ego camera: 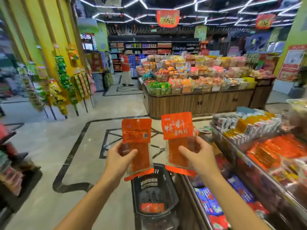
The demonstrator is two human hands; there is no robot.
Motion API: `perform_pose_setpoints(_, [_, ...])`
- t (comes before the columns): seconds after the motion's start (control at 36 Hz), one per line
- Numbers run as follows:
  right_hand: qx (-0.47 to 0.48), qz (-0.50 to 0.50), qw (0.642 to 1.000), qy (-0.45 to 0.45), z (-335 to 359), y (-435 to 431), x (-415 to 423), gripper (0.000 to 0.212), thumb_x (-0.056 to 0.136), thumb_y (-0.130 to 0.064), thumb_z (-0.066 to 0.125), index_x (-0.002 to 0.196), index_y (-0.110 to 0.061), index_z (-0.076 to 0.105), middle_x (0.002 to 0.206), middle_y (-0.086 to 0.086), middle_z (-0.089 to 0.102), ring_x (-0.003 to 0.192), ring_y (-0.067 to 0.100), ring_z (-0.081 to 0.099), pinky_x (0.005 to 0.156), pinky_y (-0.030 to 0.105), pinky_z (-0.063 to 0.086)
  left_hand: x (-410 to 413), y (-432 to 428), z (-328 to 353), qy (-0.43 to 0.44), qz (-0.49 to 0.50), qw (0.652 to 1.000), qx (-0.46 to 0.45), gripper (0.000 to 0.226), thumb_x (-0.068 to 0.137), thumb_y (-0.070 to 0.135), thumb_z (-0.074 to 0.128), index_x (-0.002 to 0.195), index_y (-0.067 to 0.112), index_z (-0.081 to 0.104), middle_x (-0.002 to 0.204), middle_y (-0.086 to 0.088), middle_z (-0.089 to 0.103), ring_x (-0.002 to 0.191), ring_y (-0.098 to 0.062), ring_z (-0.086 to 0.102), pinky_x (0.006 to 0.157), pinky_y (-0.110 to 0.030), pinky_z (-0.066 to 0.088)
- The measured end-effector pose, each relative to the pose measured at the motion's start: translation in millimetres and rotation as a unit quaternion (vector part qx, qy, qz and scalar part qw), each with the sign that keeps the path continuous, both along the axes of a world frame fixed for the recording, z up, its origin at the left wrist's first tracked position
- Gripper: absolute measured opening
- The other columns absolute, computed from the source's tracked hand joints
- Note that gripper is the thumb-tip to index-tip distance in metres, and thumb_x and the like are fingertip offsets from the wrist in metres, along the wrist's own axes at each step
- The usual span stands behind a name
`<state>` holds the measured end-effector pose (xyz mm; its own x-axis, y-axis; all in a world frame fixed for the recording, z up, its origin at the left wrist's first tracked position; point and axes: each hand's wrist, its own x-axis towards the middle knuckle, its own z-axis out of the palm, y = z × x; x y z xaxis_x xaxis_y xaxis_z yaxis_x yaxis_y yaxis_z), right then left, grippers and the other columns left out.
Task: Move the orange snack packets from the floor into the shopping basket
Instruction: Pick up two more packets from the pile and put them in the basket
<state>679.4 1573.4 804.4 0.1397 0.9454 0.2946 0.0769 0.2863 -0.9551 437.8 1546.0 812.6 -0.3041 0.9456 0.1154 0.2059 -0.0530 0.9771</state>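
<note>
— Fingers [130, 153] of the left hand [119, 156], what are they doing?
— Pinching the left packet [136, 135] at its clear lower half, with the thumb in front and the rest behind. It stands upright, barcode side facing the camera.
— And the other side?
— Much the same. The right hand [198, 156] has its fingers [184, 151] pinching the right packet [177, 128], thumb in front, white lettering facing the camera. Both orange packets are up in the air, side by side and not touching.
— Where is the shopping basket [150, 182]?
— Directly below the hands. It is black and sits low over the tiled floor [49, 146], just beside the shelf [265, 156] of packets on the right. A third packet [152, 207], also orange, lies at its bottom.
— Further out?
— A wooden display island [199, 101] heaped with snacks stands across the aisle.
</note>
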Motion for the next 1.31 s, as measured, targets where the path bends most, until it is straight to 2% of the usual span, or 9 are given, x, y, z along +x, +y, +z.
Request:
perform_pose_setpoints(0.44, [-0.056, 0.066, 0.995, -0.044, -31.4, 230.3, 0.3, 0.027, 0.083, -0.007, 0.076, 0.105, -0.017, 0.065, 0.102, -0.001, 0.068, 0.084, 0.003, 0.063, 0.062, 0.006, 0.049, 20.8, 204.6, -41.8, 0.001, 0.041, 0.998, -0.04, 0.026, 0.089, 0.024, 0.067, 0.112, 0.031, 0.059, 0.111, 0.012, 0.066, 0.102, -0.01, 0.063, 0.084, -0.033, 0.052])
perform_pose_setpoints(0.67, [-0.157, 0.059, 0.984, -0.053, -124.8, 348.4, -44.6, 0.025, 0.081, -0.007, 0.076, 0.101, -0.02, 0.068, 0.105, 0.007, 0.073, 0.093, 0.023, 0.07, 0.077, 0.031, 0.06, -19.5, 327.5, -135.0, -0.025, 0.044, 0.991, -0.127, 0.03, 0.088, 0.014, 0.068, 0.114, 0.026, 0.062, 0.104, 0.01, 0.069, 0.098, -0.009, 0.065, 0.084, -0.033, 0.056])
perform_pose_setpoints(0.72, [-0.19, 0.049, 0.979, -0.058, -156.3, 375.1, -57.6, 0.028, 0.082, -0.005, 0.076, 0.107, -0.013, 0.067, 0.103, 0.006, 0.072, 0.085, 0.015, 0.068, 0.069, 0.019, 0.057, -29.1, 359.3, -166.8, -0.032, 0.04, 0.986, -0.16, 0.029, 0.088, 0.011, 0.068, 0.109, 0.03, 0.061, 0.105, 0.006, 0.069, 0.1, -0.015, 0.066, 0.086, -0.039, 0.057])
perform_pose_setpoints(0.81, [-0.243, 0.045, 0.967, -0.058, -211.8, 412.0, -74.9, 0.024, 0.084, -0.005, 0.074, 0.104, -0.016, 0.066, 0.096, 0.001, 0.069, 0.082, 0.008, 0.064, 0.063, 0.011, 0.05, -38.7, 404.0, -224.4, -0.047, 0.037, 0.976, -0.208, 0.031, 0.088, 0.004, 0.065, 0.109, 0.026, 0.06, 0.102, 0.003, 0.068, 0.098, -0.02, 0.066, 0.086, -0.04, 0.056])
perform_pose_setpoints(0.97, [-0.349, 0.021, 0.928, -0.125, -371.5, 469.1, -99.7, 0.021, 0.085, -0.003, 0.072, 0.092, -0.02, 0.06, 0.08, -0.003, 0.063, 0.072, 0.008, 0.06, 0.066, 0.027, 0.051, -44.0, 461.8, -383.4, -0.052, 0.061, 0.946, -0.313, 0.03, 0.086, -0.008, 0.06, 0.098, 0.02, 0.059, 0.083, -0.002, 0.062, 0.082, -0.024, 0.061, 0.079, -0.039, 0.054])
perform_pose_setpoints(1.06, [-0.407, 0.016, 0.895, -0.181, -469.2, 478.3, -107.1, 0.017, 0.084, -0.01, 0.072, 0.092, -0.02, 0.062, 0.079, 0.0, 0.065, 0.072, 0.013, 0.061, 0.069, 0.032, 0.05, -41.2, 468.0, -492.2, -0.022, 0.079, 0.92, -0.383, 0.018, 0.082, 0.0, 0.061, 0.095, 0.012, 0.06, 0.084, -0.014, 0.064, 0.081, -0.032, 0.064, 0.079, -0.052, 0.055])
perform_pose_setpoints(1.17, [-0.479, -0.004, 0.853, -0.206, -616.1, 476.5, -110.9, 0.016, 0.079, -0.014, 0.075, 0.081, -0.023, 0.062, 0.079, 0.001, 0.07, 0.079, 0.025, 0.068, 0.08, 0.044, 0.056, -26.6, 469.1, -611.8, -0.021, 0.125, 0.88, -0.457, 0.032, 0.081, -0.001, 0.057, 0.112, 0.003, 0.061, 0.105, -0.015, 0.068, 0.103, -0.036, 0.065, 0.079, -0.032, 0.049])
perform_pose_setpoints(1.25, [-0.531, -0.04, 0.82, -0.21, -726.0, 465.9, -110.8, 0.023, 0.078, -0.006, 0.074, 0.078, -0.024, 0.061, 0.081, 0.001, 0.069, 0.087, 0.03, 0.068, 0.087, 0.045, 0.054, -16.4, 465.4, -706.2, -0.032, 0.155, 0.843, -0.514, 0.014, 0.084, 0.007, 0.055, 0.097, 0.002, 0.059, 0.09, -0.018, 0.065, 0.091, -0.039, 0.065, 0.066, -0.021, 0.047])
perform_pose_setpoints(1.31, [-0.552, -0.067, 0.805, -0.205, -790.6, 454.6, -110.0, 0.019, 0.078, -0.002, 0.073, 0.09, -0.016, 0.067, 0.087, 0.006, 0.069, 0.089, 0.03, 0.068, 0.088, 0.04, 0.054, -10.1, 459.1, -766.7, 0.007, 0.176, 0.825, -0.538, 0.017, 0.084, 0.013, 0.062, 0.101, 0.006, 0.064, 0.098, -0.018, 0.069, 0.097, -0.037, 0.067, 0.075, -0.027, 0.05])
